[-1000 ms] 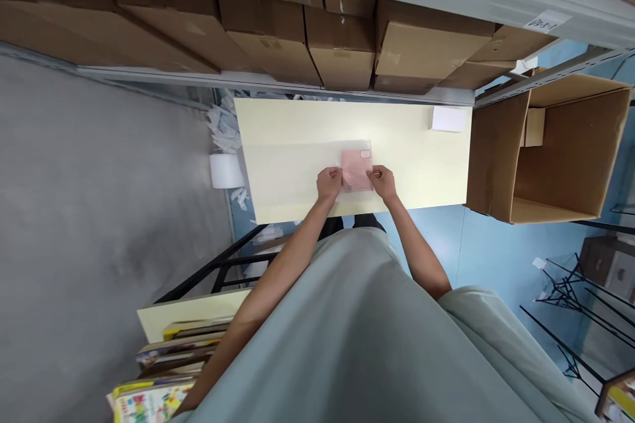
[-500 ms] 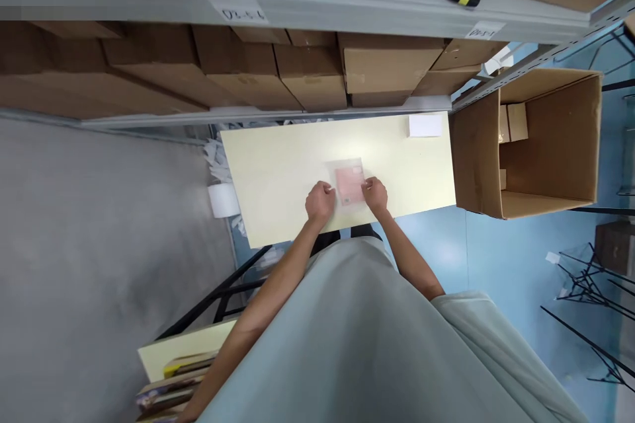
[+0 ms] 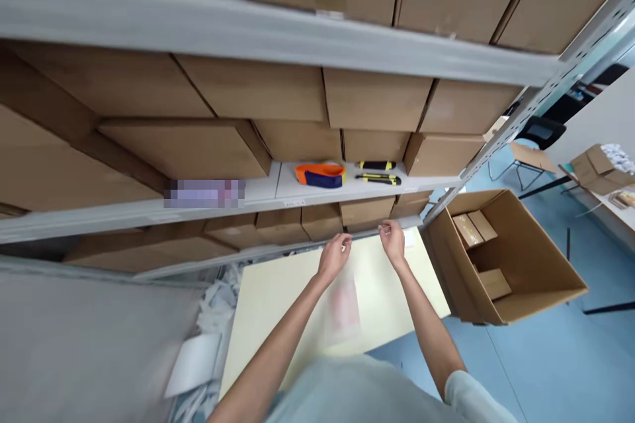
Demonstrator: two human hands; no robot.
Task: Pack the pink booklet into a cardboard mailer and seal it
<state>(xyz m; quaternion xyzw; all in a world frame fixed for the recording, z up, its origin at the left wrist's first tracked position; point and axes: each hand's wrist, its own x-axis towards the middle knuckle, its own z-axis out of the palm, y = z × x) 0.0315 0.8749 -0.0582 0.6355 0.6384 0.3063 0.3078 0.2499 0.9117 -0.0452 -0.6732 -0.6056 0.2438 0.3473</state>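
Fingers (image 3: 344, 244) loosely curled, both hands raised above pink packet (image 3: 344, 304), table (image 3: 262, 304)

You wear a pale grey-green short-sleeved top; its loose cloth fills the bottom of the view, and one sleeve hem shows at your right upper arm. Both forearms are bare below the sleeves. Your left hand (image 3: 335, 256) and right hand (image 3: 393, 241) are bare too, with no gloves, and no rings or watch can be made out on them.
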